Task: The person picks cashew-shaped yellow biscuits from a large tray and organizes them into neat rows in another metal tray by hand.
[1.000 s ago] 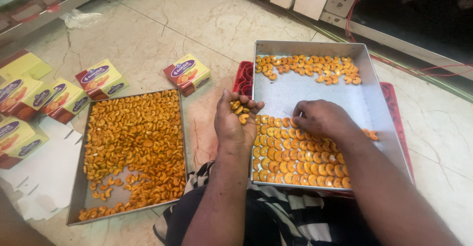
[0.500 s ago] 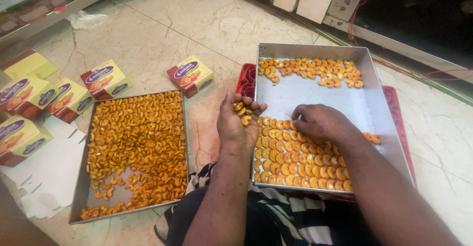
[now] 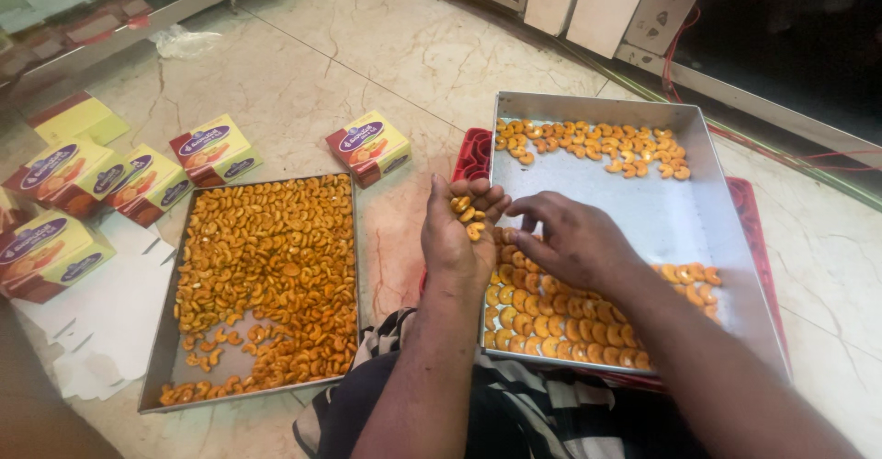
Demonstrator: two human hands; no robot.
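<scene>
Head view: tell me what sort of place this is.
Probably a small sweet or snack packing room, worked on the floor. Two metal trays hold orange pieces; folded boxes wait beside them; the left hand cups some.

Both forearms are bare, with no sleeves, watch or bands in view. The left hand (image 3: 457, 238) and right hand (image 3: 574, 243) wear no gloves or rings. Across the lap lies a dark cloth garment with white stripes (image 3: 514, 418), loosely folded
</scene>
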